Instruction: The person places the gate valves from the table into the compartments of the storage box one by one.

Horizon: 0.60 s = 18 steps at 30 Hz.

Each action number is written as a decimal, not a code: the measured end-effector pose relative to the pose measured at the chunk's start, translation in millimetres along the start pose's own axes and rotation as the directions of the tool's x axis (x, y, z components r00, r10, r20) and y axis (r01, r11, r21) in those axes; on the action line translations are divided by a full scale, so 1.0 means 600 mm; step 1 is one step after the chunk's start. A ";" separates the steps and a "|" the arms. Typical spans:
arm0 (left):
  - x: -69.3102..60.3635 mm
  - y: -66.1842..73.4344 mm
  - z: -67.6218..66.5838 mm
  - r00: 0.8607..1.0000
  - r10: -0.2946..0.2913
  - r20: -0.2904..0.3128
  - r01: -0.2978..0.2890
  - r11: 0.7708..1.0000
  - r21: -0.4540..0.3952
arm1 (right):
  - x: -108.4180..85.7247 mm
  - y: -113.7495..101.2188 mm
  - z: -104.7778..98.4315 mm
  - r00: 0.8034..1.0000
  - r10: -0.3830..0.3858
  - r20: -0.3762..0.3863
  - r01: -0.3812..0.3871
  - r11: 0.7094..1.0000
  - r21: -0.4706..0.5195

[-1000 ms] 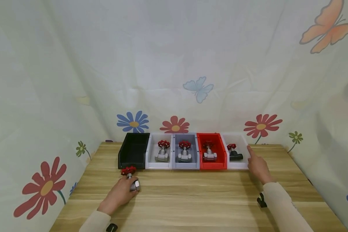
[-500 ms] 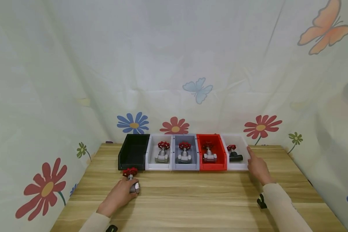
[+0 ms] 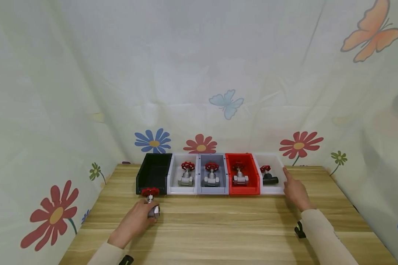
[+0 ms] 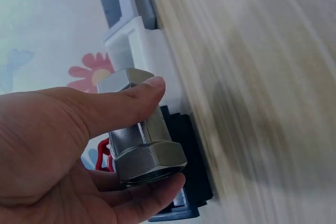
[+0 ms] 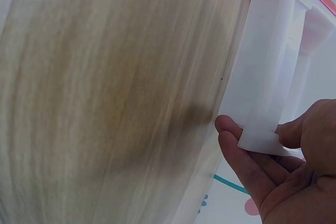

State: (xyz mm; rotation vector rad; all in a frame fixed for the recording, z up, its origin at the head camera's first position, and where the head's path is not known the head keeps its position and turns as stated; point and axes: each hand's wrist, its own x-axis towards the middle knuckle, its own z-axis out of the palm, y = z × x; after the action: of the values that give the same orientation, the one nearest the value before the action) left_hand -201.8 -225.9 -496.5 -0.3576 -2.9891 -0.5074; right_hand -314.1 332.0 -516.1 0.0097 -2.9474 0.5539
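Observation:
My left hand (image 3: pixel 132 222) grips a metal gate valve (image 4: pixel 142 145) by its body, thumb on one side and fingers on the other. The valve's red handwheel (image 3: pixel 150 191) overlaps the front edge of the black bin (image 3: pixel 153 173) in the head view. In the left wrist view the hand hides most of the handwheel. At the row's right end, my right hand (image 3: pixel 296 191) pinches the side wall of a white bin (image 5: pixel 262 77), its thumb inside and fingers outside. A valve with a black body (image 3: pixel 270 179) and red handwheel lies in that bin.
Between those two bins stand another white bin (image 3: pixel 182 189), a grey bin (image 3: pixel 213 190) and a red bin (image 3: pixel 244 189). Each holds a silver valve with a red handwheel. The row sits on a wooden table (image 3: pixel 219 228) before a flower-printed curtain (image 3: pixel 185 66).
My left hand has brought the valve slightly forward and right, so its handwheel now overlaps the black bin's front edge more. The right hand has stayed at the white bin.

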 end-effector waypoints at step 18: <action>0.013 -0.005 -0.023 0.999 0.027 -0.025 -0.026 0.999 0.021 | 0.000 -0.001 0.000 1.000 0.019 0.018 -0.018 1.000 -0.009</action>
State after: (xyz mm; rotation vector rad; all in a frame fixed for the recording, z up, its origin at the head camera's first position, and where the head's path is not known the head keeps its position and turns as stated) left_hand -209.1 -231.5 -483.2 -0.3854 -2.9590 -0.4738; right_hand -314.2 331.4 -516.0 -0.0135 -2.9704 0.5462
